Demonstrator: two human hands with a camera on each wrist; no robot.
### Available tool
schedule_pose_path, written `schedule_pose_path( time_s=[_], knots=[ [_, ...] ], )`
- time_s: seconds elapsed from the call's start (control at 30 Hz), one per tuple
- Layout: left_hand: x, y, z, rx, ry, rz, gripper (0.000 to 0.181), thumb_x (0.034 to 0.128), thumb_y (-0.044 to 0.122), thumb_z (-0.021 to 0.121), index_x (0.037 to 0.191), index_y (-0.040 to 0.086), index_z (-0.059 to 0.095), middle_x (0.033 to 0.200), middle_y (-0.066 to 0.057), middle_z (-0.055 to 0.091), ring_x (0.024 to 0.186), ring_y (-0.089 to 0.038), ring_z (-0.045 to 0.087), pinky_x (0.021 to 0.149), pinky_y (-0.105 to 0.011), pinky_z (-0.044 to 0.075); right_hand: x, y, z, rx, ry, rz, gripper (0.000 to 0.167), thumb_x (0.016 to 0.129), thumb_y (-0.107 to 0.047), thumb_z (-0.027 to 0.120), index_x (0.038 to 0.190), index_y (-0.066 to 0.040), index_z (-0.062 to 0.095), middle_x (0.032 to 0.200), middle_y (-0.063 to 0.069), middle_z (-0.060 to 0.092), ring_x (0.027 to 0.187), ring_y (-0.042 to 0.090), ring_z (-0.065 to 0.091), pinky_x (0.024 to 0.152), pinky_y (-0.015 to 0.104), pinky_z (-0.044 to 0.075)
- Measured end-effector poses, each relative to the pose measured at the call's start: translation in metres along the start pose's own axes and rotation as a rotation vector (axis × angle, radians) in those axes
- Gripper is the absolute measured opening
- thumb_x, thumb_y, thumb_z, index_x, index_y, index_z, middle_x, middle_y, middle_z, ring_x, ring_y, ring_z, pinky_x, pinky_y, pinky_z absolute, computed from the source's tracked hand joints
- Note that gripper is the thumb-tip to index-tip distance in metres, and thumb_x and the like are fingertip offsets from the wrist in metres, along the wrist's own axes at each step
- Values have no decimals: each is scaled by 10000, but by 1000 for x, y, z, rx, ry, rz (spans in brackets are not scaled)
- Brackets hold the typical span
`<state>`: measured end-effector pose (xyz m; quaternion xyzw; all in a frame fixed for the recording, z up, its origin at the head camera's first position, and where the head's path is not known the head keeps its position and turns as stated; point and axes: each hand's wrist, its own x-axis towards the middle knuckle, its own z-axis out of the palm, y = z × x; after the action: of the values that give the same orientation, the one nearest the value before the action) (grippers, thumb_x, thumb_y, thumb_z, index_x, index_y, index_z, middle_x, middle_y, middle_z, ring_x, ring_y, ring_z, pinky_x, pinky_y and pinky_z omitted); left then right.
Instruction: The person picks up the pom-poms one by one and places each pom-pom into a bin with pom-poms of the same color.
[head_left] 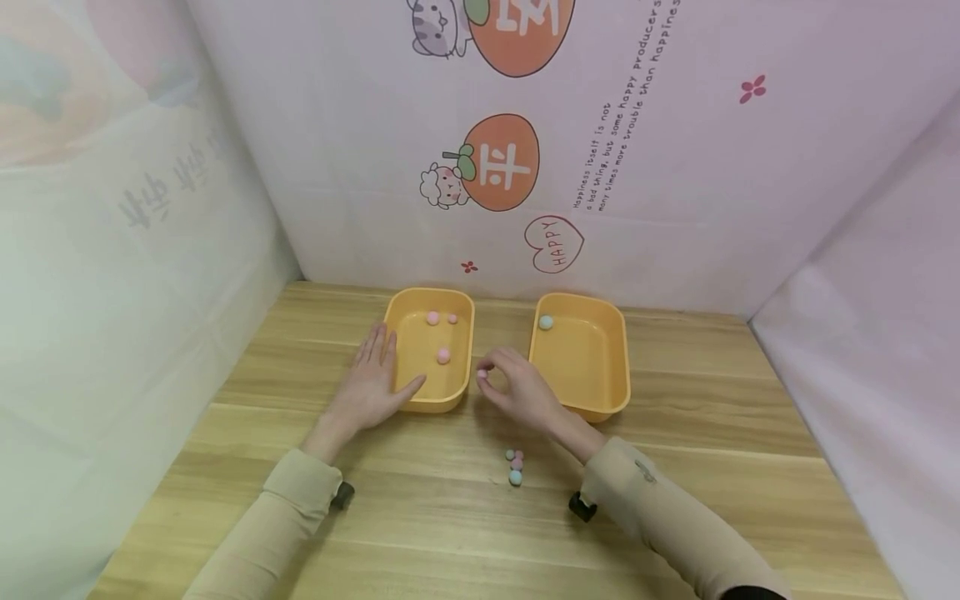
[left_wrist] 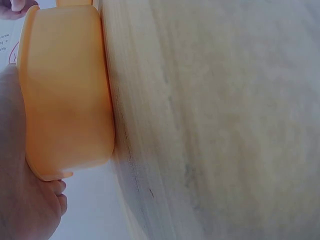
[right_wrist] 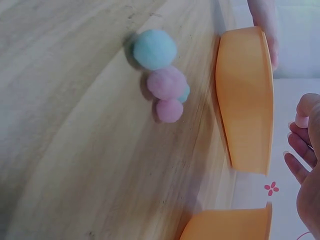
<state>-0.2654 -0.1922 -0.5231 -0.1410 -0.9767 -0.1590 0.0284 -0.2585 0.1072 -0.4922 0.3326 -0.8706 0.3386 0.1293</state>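
My right hand (head_left: 519, 390) pinches a small pink pompom (head_left: 482, 374) between thumb and fingertips, just off the right side of the left yellow bin (head_left: 437, 407). In the right wrist view, the same pink pompom (right_wrist: 302, 121) shows between the fingers. My left hand (head_left: 367, 390) rests on the left bin's outer left edge, fingers fairly straight and thumb spread over the near corner. Inside that bin lie three pink pompoms (head_left: 443, 356). One light blue pompom (head_left: 546, 322) sits in the right yellow bin (head_left: 617, 367), at its far left corner.
On the wooden table (head_left: 420, 517), in front of the bins, several pink and light blue pompoms (right_wrist: 166, 83) lie clustered together. A printed white cloth (head_left: 660, 250) stands behind the bins, with more white cloth at both sides.
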Motion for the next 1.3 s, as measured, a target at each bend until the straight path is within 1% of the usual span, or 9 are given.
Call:
schedule_pose_path(
  time_s=[0.23,0.5,0.8,0.83,0.9,1.03,1.07,1.13,1.3],
  knots=[
    [-1,-1,-2,0,-11,-4,1082,1073,717,452,1724,-86,131,1832,-305,25,1733,-451,64,1437,-546,102,13,2,8,-8,-3,40,65,1040,-69,728,1100,-49,740,1097,95,754,1074,256,708,972,425,643],
    [0,-2,2,18,7,7,1079,1075,719,435,1716,-101,148,1820,-330,62,1724,-473,96,1432,-554,116,33,8,17,-17,29,-2,61,1018,-38,737,1076,-22,741,1080,130,769,1056,292,720,969,444,641],
    [-1,0,0,3,-3,1,1078,1075,721,443,1726,-79,128,1827,-316,49,1727,-467,77,1433,-554,108,56,14,28,-26,24,24,65,1000,-39,744,1055,-15,718,1074,152,748,1048,317,700,950,467,638],
    [-1,0,-1,4,-5,1,1080,1075,725,438,1727,-77,126,1829,-312,43,1728,-465,70,1433,-554,105,59,26,36,-13,39,0,61,1022,-85,734,1059,-37,720,1076,125,747,1052,285,697,951,437,635],
    [-1,-1,-2,0,-10,-1,1085,1072,732,438,1728,-75,130,1831,-307,37,1732,-455,57,1435,-550,100,64,27,37,-7,35,1,67,1021,-82,732,1055,-27,716,1081,137,743,1057,295,695,953,446,635],
    [-1,-1,-2,-4,-7,1,1088,1072,741,431,1725,-80,143,1828,-311,45,1729,-465,64,1432,-565,108,71,28,39,-35,10,38,72,1027,-82,738,1066,-25,717,1119,143,742,1092,290,697,983,409,639],
    [-1,-1,-2,-6,-4,2,1088,1072,741,431,1723,-83,147,1826,-316,52,1727,-471,69,1430,-572,110,72,16,33,-51,-8,70,77,1003,-32,750,1062,2,713,1122,179,739,1091,327,699,976,439,644],
    [-2,0,-3,-15,-2,3,1085,1073,736,439,1724,-81,145,1826,-316,55,1727,-472,68,1430,-574,110,74,17,35,-66,-13,91,83,1003,-33,755,1070,-3,717,1131,174,743,1091,320,699,961,421,649],
    [-2,2,-5,-26,-16,-5,1082,1072,723,454,1730,-70,124,1833,-301,27,1736,-440,34,1437,-549,87,77,21,38,-90,-3,96,74,1005,-44,754,1059,-11,714,1117,160,749,1071,311,691,924,415,645]
  ],
)
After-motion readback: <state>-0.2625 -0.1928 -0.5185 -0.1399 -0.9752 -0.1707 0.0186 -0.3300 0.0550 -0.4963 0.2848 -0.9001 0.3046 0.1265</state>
